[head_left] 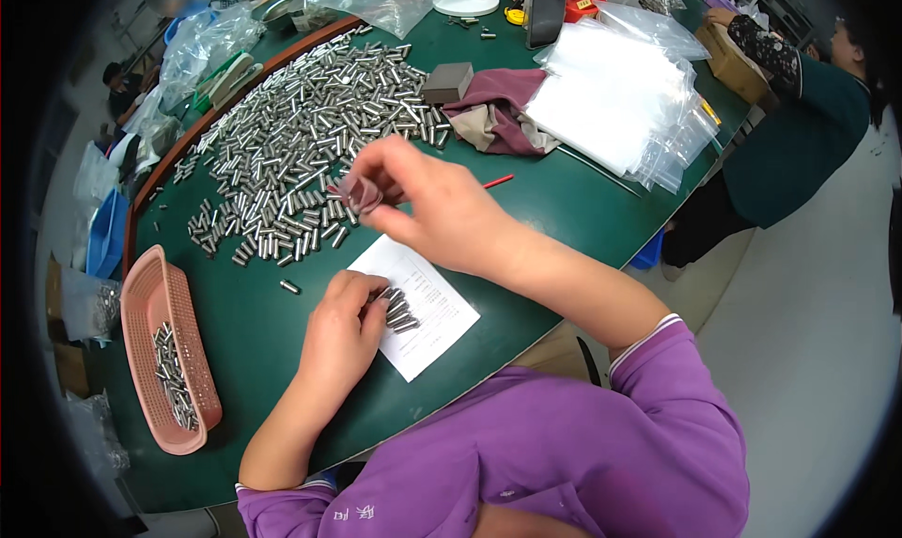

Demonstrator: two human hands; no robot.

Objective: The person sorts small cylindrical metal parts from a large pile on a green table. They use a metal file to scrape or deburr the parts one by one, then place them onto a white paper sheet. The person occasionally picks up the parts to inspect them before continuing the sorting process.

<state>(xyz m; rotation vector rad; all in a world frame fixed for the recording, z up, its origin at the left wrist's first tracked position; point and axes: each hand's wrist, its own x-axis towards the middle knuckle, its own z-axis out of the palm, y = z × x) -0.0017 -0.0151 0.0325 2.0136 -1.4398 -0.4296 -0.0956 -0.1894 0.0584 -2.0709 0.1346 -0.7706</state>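
Note:
My left hand (343, 329) rests at the left edge of a printed white sheet (434, 305). Its thumb and curled fingers close on the end of a small row of metal pins (404, 318) lying on the paper. Raised above the near edge of the big pin pile, my right hand (432, 204) pinches a small, crumpled, maroon-brown piece (363, 196) that looks like cloth. Behind that hand spreads a large heap of loose silvery pins (310, 115) on the green table. One single pin (289, 286) lies apart, left of the sheet.
A pink basket (141, 298) holding pins stands at the left. Beyond my right hand are a grey block (447, 83), a maroon cloth (503, 106), a red stick (499, 181) and clear bags (601, 96). A person (789, 134) stands at the right by a cardboard box (733, 63).

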